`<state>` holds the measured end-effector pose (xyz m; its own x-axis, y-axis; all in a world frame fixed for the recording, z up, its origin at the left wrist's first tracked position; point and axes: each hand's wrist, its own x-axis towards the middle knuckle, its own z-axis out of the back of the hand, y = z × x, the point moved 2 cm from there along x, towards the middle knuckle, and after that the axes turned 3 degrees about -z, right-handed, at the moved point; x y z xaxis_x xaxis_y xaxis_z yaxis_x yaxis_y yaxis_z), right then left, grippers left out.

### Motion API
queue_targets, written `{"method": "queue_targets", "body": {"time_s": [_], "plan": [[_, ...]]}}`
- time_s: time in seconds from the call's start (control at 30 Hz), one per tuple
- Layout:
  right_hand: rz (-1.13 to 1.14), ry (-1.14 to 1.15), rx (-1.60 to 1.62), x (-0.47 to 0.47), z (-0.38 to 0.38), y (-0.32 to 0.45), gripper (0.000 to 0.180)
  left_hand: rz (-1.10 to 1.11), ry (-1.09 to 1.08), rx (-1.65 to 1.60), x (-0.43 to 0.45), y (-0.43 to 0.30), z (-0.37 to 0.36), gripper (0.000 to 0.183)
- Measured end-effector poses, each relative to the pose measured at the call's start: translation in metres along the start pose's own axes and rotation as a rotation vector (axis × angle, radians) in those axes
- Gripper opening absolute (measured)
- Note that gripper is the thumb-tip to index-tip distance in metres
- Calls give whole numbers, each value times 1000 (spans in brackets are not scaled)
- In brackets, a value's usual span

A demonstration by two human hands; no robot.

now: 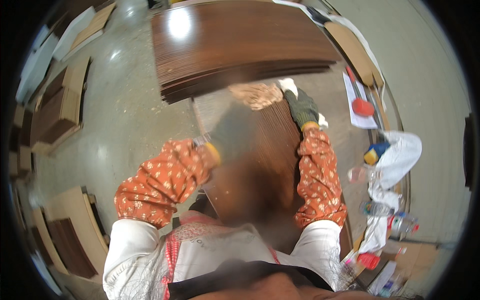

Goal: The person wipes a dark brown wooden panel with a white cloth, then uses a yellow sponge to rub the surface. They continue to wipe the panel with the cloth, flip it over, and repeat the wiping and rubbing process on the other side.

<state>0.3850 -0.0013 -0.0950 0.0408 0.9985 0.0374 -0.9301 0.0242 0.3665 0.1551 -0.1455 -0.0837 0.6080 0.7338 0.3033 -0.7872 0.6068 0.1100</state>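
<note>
A dark brown wood-grain panel (279,127) lies in front of me, its near part blurred by a smudge on the view. My right hand (303,107), in a dark green knit glove with a yellow cuff, rests at the panel's right side. White cloth (288,87) shows at its fingertips and beside its wrist. Against these fingertips lies a crumpled tan rag (258,95). My left hand (236,129), gloved alike, is over the panel's left part; the blur hides its fingers and whether it holds anything.
Beyond the panel is a stack of brown panels (243,37). Along the right edge lie a red-headed mallet (362,107) on white paper (348,93), a blue-and-yellow object (376,153), white cloth (401,157) and several plastic bottles (403,224). Stacked boards (62,101) stand on the floor at left.
</note>
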Motion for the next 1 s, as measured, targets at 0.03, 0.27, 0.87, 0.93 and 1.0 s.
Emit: {"method": "queue_targets", "body": {"time_s": [0.03, 0.27, 0.87, 0.93, 1.0], "plan": [[-27, -3, -17, 1, 0, -2, 64, -53, -70, -91, -15, -7, 2, 54], [281, -96, -96, -16, -7, 6, 56, -116, -318, -570, -157, -45, -9, 48], [685, -188, 97, -164, -49, 151, 54, -86, -428, -572, -172, -52, -46, 29], [539, -342, -160, -173, -37, 100, 50, -115, -371, -465, -167, -52, -40, 27], [337, -409, -238, -191, -12, 32, 46, -269, -196, -23, -163, -56, -34, 25]]}}
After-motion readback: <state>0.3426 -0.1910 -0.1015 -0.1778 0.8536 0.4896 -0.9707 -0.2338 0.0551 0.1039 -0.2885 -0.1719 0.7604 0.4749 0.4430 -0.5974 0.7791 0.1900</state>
